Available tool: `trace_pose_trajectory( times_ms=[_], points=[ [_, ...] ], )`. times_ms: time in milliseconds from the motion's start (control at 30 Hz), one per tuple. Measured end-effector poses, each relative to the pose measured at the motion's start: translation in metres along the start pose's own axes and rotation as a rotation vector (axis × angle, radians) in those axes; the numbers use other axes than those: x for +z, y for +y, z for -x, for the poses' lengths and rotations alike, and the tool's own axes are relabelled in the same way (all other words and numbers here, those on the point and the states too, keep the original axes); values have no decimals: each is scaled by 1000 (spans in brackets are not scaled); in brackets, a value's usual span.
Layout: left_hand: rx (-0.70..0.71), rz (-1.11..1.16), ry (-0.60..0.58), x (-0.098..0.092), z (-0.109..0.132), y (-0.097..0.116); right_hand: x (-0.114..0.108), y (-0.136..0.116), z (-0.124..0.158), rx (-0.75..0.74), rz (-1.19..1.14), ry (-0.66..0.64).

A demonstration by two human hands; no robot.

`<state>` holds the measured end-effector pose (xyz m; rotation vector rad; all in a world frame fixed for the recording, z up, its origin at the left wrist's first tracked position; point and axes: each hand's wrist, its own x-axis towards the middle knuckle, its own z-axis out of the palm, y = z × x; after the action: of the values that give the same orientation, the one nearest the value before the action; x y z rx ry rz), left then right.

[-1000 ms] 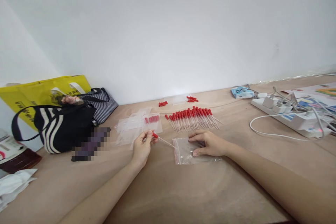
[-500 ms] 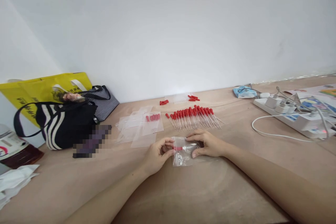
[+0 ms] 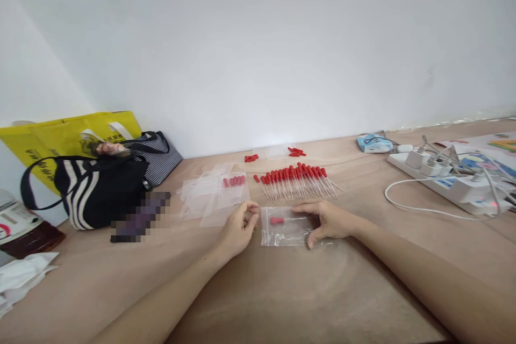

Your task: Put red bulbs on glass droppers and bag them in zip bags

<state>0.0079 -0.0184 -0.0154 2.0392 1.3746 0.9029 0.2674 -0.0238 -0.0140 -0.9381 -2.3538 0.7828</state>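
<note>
A clear zip bag [image 3: 284, 236] lies flat on the table between my hands. Inside it is a dropper with a red rubber bulb [image 3: 277, 221], its clear tube pointing right. My right hand [image 3: 332, 220] is open at the bag's right end, forefinger and thumb spread over its edge. Just left of the zip edge, my left hand [image 3: 239, 224] is loosely curled, thumb and fingers apart, holding nothing. Beyond the hands lies a row of red-bulbed droppers [image 3: 296, 180]. To its left, a bag with several droppers [image 3: 234, 181] rests on a spread of clear bags [image 3: 201, 188].
Loose red bulbs [image 3: 296, 151] lie near the wall. At right are a white power strip [image 3: 439, 183] with plugs and cables, and a blue mask [image 3: 374, 143]. A black bag [image 3: 105, 193], a yellow bag [image 3: 72, 134] and a bottle [image 3: 24, 231] stand at left.
My left hand has let go of the bag's zip end and drawn slightly left. The dropper lies fully inside the bag. My right hand has shifted slightly right, its thumb farther from the forefinger.
</note>
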Motion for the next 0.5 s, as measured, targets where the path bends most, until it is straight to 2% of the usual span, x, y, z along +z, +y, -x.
trace_pose_trajectory(
  times_ms=[67, 133, 167, 300, 500],
  points=[
    [46, -184, 39, -7, -12, -2, 0, 3, 0, 2, -13, -7],
    [127, -441, -5, -13, -30, -2, 1, 6, -1, -8, -33, -13],
    [146, -493, -15, -15, -40, -2, 2, 7, -2, -15, -43, -12],
    [204, -596, -45, -18, -85, -5, 5, 10, -2, -29, -74, 13],
    [268, -667, -202, -19, -136, -20, 5, 8, -2, -16, -76, 18]
  ],
)
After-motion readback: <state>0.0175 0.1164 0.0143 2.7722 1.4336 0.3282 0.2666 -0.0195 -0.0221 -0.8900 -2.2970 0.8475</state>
